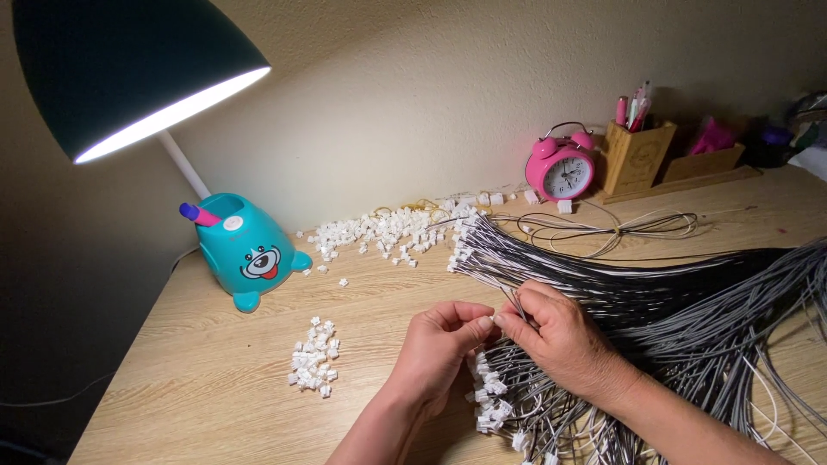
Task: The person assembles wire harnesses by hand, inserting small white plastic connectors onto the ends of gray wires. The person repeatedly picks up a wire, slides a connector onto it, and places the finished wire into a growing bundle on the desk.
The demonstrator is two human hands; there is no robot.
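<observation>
My left hand (441,346) and my right hand (558,336) meet at the fingertips over the wooden desk (198,387), pinching thin wires and what looks like a small white connector between them. Under the hands lies a bundle of black and white wires with white connector ends (500,409). A second, larger fan of wires (551,263) with white tips spreads just beyond the right hand. A small pile of loose white connectors (314,357) sits left of my left hand.
A teal bear-shaped lamp base (245,250) with a dark shade (121,60) stands at the left. More white connectors (388,228) are scattered along the wall. A pink alarm clock (560,168), a wooden pen holder (636,153) and coiled wire (612,226) sit at the back right.
</observation>
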